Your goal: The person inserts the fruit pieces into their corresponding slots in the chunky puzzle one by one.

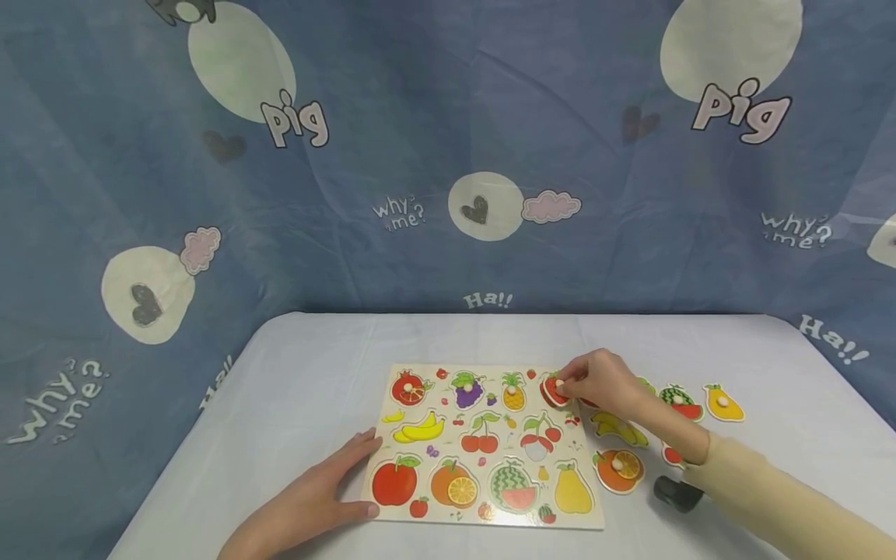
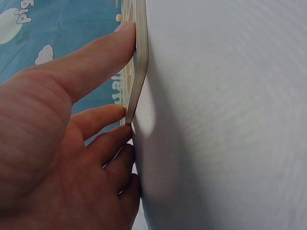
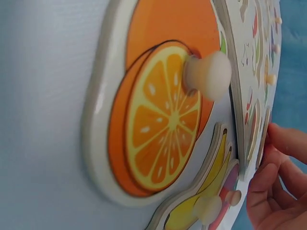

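A wooden fruit puzzle board (image 1: 448,435) lies on the white table. My left hand (image 1: 315,490) rests at its left side, with thumb and fingertips touching the board's edge in the left wrist view. At the board's top right corner, my right hand (image 1: 605,385) pinches a red fruit puzzle piece (image 1: 553,390) with a pale knob, held over its slot and slightly tilted. Knobbed pomegranate (image 1: 408,389), grape (image 1: 466,391) and pineapple (image 1: 513,393) pieces sit in the top row. The right wrist view shows the right fingers (image 3: 283,177) at the board's far edge.
Loose pieces lie right of the board: an orange (image 1: 618,471), bananas (image 1: 619,429), a watermelon (image 1: 680,402), a pear (image 1: 724,403) and others partly hidden by the right arm. A black object (image 1: 677,494) lies beside the right sleeve. A blue printed cloth (image 1: 420,264) hangs behind.
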`<control>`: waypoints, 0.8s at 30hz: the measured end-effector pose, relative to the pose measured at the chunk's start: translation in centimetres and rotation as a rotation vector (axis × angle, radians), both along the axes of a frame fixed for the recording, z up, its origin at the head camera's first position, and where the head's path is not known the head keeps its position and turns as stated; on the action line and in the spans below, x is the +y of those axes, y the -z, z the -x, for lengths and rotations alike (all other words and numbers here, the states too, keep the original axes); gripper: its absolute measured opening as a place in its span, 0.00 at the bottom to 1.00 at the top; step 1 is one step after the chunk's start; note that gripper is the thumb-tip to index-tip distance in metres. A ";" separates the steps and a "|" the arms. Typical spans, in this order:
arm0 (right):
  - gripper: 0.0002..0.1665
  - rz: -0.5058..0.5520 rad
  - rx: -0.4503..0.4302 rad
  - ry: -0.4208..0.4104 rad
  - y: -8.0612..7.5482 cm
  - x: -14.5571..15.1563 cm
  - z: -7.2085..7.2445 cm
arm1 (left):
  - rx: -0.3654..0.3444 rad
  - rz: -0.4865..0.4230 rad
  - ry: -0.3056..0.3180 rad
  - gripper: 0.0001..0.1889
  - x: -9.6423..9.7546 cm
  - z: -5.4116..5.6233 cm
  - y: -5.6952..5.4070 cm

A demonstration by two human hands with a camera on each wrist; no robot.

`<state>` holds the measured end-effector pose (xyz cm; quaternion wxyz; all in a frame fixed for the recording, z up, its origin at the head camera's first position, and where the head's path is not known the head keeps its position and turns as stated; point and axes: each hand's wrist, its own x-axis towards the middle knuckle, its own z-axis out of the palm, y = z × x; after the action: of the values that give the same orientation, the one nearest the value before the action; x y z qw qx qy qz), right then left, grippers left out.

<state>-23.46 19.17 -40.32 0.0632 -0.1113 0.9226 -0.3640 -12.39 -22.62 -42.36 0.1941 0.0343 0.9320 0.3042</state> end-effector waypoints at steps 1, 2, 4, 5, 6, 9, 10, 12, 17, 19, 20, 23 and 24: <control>0.05 0.003 -0.010 0.004 0.0 -0.1 0.1 | -0.004 -0.003 -0.003 0.48 0.0 0.0 0.0; 0.05 0.007 -0.017 0.006 0.1 -0.2 0.1 | -0.007 -0.003 -0.008 0.49 0.0 0.0 0.0; 0.05 0.012 -0.037 0.020 0.2 -0.3 0.2 | -0.013 -0.008 -0.013 0.49 0.0 -0.1 0.0; 0.05 0.012 -0.045 0.025 0.2 -0.4 0.3 | -0.011 -0.006 -0.011 0.49 0.0 -0.1 0.0; 0.05 0.012 -0.052 0.031 0.3 -0.5 0.3 | -0.007 -0.003 -0.010 0.49 0.0 -0.1 0.0; 0.06 0.002 -0.070 0.047 0.4 -0.7 0.4 | 0.000 0.003 -0.004 0.48 0.1 0.0 0.1; 0.06 -0.004 -0.074 0.053 0.4 -0.8 0.4 | 0.003 0.006 -0.001 0.48 0.1 0.0 0.1; 0.06 -0.020 -0.074 0.064 0.4 -0.9 0.4 | 0.004 0.010 0.000 0.48 0.1 0.0 0.2; 0.06 -0.053 -0.046 0.056 0.4 -1.1 0.4 | 0.005 0.017 -0.008 0.49 0.1 0.0 0.2; 0.07 -0.059 -0.034 0.046 0.4 -1.2 0.4 | 0.008 0.018 -0.009 0.49 0.1 0.0 0.1; 0.07 -0.063 -0.030 0.041 0.4 -1.1 0.4 | 0.009 0.020 -0.009 0.49 0.1 0.0 0.1; 0.07 -0.072 -0.027 0.033 0.4 -1.1 0.6 | 0.008 0.021 -0.009 0.49 0.1 0.1 0.1; 0.07 -0.074 -0.028 0.030 0.5 -1.1 0.7 | 0.008 0.021 -0.008 0.49 0.1 0.1 0.1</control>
<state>-24.19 18.05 -40.80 0.0746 -0.0898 0.9360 -0.3320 -12.45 -22.55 -42.46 0.1897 0.0298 0.9360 0.2950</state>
